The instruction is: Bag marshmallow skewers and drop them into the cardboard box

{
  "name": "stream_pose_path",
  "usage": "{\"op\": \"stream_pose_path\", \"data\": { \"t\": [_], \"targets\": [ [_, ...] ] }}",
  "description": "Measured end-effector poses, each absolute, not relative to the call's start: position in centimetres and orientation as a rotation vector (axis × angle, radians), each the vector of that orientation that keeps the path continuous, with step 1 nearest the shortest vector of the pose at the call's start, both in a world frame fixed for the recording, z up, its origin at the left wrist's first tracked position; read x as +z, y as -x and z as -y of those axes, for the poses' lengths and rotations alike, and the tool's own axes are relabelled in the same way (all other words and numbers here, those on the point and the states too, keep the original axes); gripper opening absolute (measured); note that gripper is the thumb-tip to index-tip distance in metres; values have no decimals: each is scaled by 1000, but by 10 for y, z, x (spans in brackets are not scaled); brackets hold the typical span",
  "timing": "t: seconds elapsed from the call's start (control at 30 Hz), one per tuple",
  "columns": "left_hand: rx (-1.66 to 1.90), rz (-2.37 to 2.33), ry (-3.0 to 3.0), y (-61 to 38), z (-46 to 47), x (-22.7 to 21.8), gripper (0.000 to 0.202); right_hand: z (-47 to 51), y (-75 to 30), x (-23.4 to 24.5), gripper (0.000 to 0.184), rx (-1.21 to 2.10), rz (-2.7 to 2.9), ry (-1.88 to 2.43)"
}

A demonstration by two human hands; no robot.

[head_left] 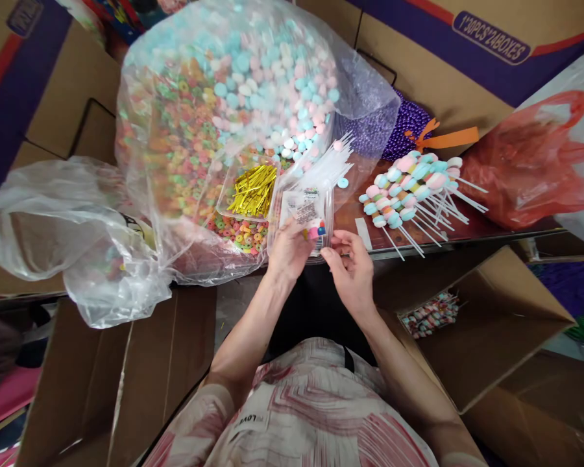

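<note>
My left hand (289,250) holds a candy skewer whose coloured pieces (316,229) show at my fingertips, over a clear plastic sleeve (305,207). My right hand (351,264) is next to it, fingers pinching at the skewer's lower end. Just beyond lie white plastic sticks (331,163) and a clear tray of gold twist ties (253,188). A big clear bag of pastel and rainbow ring candies (233,110) fills the table behind them.
Finished candy skewers (409,185) lie in a pile on the table at right. A cardboard box (491,324) at lower right holds more skewers (431,314). Purple beads (394,130), a red plastic bag (530,162) and a crumpled clear bag (63,227) surround the spot.
</note>
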State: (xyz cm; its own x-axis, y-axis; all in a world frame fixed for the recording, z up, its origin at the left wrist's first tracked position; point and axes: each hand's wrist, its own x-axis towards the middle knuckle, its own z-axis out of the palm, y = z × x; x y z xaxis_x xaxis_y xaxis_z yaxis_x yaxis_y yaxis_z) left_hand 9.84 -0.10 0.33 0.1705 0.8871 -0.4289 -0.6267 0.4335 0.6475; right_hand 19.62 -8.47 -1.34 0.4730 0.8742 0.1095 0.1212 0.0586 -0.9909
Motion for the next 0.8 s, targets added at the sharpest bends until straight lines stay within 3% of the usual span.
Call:
{"op": "stream_pose_path", "data": {
  "t": [0.23, 0.6, 0.8],
  "targets": [
    [1084, -763, -184, -112, 35, 12, 21, 68, -186, -12, 20, 653, 856, 1414],
    [1144, -755, -257, -122, 46, 5, 40, 80, -209, -5, 44, 780, 883, 1396],
    [1130, -794, -293, -115, 44, 3, 34, 86, -224, -16, 44, 895, 810, 1392]
  ]
}}
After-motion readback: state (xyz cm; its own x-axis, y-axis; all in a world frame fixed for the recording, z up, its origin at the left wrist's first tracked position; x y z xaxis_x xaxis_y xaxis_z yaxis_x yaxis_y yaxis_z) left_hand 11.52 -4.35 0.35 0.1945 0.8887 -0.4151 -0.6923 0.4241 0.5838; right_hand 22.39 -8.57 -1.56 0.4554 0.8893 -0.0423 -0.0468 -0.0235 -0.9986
